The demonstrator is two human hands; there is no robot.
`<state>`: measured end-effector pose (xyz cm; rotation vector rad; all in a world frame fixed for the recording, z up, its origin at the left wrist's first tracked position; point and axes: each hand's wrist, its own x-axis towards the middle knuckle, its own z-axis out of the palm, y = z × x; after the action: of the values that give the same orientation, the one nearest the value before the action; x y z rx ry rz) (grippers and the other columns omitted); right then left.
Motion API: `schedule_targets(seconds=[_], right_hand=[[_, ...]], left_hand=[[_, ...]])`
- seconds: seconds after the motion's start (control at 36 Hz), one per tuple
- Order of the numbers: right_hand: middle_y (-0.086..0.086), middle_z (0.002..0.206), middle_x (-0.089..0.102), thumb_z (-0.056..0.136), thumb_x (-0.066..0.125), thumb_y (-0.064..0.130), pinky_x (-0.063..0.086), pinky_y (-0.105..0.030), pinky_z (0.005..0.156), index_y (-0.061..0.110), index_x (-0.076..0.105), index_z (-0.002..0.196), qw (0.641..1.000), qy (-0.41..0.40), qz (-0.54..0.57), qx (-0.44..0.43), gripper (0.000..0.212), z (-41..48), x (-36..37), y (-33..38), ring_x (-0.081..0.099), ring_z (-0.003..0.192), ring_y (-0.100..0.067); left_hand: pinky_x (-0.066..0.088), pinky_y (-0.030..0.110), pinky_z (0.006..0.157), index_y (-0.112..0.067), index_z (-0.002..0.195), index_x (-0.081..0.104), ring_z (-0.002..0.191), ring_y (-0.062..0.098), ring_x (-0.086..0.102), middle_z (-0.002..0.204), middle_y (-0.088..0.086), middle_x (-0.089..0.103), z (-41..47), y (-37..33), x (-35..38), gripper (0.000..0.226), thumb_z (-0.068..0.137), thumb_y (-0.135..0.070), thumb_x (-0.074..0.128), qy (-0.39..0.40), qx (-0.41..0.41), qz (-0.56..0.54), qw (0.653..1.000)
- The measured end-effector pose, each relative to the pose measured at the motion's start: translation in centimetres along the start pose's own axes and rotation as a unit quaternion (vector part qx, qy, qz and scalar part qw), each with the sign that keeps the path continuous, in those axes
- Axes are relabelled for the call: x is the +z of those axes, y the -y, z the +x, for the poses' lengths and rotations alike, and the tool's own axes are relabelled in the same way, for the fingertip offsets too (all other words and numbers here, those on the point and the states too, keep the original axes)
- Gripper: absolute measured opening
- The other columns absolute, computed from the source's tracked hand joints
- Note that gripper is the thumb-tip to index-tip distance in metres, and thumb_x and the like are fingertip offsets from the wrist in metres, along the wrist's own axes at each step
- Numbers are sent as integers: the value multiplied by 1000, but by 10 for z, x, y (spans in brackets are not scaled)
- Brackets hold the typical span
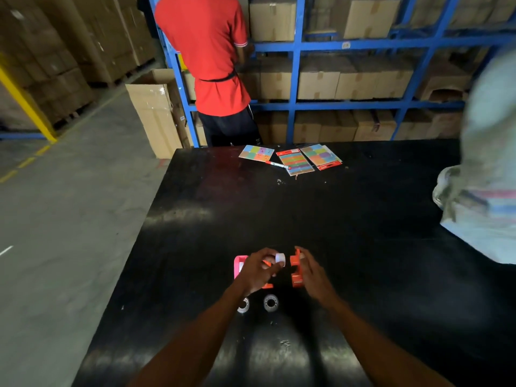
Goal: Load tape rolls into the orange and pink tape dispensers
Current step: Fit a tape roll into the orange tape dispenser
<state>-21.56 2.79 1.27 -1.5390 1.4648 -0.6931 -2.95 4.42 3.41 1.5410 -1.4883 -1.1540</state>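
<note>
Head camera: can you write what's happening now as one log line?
left hand: holds white tape roll | right hand: holds orange dispenser | pink dispenser: on table | spare rolls: on table

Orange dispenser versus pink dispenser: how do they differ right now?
The orange dispenser is in the right hand; the pink dispenser lies on the table, partly hidden behind the left hand. Orange sits right, pink left. Neither visibly holds a roll.

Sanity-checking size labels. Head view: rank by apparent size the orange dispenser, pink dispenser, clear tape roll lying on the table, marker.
1. Orange dispenser
2. Marker, farther away, so unsure
3. Tape roll
Pink dispenser: mostly hidden by the left hand, cannot rank.
</note>
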Motion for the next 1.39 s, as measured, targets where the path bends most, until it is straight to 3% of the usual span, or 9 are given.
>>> schedule_targets(seconds=[0.17,0.28,0.44,0.53,0.81,0.97,1.11,1.25,1.39], right_hand=[[2,133,58,104,30,44,43,-44,106,32,44,141,1000,-10,1,19,41,-3,-9,-18,57,119,-19],[3,128,58,104,30,45,47,-44,103,31,43,141,999,-11,4,32,42,-8,-17,-26,62,112,-21],[-1,134,58,101,30,53,46,-47,103,35,43,140,999,-11,-5,52,44,-4,-26,-49,60,115,-21],[1,133,58,101,30,53,45,-46,104,36,44,140,997,-15,-6,70,45,-5,-34,-53,60,115,-20],[1,144,51,104,30,43,38,-38,110,28,40,146,995,15,-24,92,46,0,-47,-58,51,128,-18],[-1,145,50,104,31,43,37,-38,110,28,40,146,995,27,-9,99,45,10,-35,-54,50,128,-18],[0,135,57,105,32,37,37,-22,95,25,43,143,996,32,-10,87,42,12,-28,-42,56,120,-19],[-1,133,59,104,29,45,44,-32,97,32,42,142,996,52,6,78,42,11,-19,-43,58,113,-17],[1,136,56,104,30,44,40,-28,95,30,42,143,996,51,10,69,43,6,-15,-38,55,115,-14]], left_hand=[[50,13,67,-25,102,65,74,-4,63,86,-12,67,-10,18,15,25,82,-37,73,-29,-14,80,996],[55,31,81,-24,105,64,91,14,68,100,-2,70,-13,31,33,29,81,-40,70,31,-13,183,982],[47,35,93,-14,121,57,114,25,57,123,9,59,-13,38,66,42,86,-38,63,106,-6,311,945],[50,39,94,-17,118,58,114,28,58,125,10,58,-6,38,82,39,84,-36,62,126,-21,339,932],[52,38,92,-22,118,59,115,30,60,127,8,58,8,53,105,37,84,-37,59,144,-58,382,911],[51,37,90,-20,123,52,111,27,59,126,7,58,4,65,95,51,80,-44,66,124,-42,349,928],[51,36,82,-22,113,53,100,20,61,116,-3,55,-8,76,67,41,84,-50,59,57,15,292,955],[44,31,102,-19,134,45,123,18,50,138,0,48,-26,91,49,66,79,-48,67,57,17,336,940],[46,32,102,-19,145,36,130,22,45,147,2,37,-34,93,56,74,80,-32,70,65,-14,345,936]])
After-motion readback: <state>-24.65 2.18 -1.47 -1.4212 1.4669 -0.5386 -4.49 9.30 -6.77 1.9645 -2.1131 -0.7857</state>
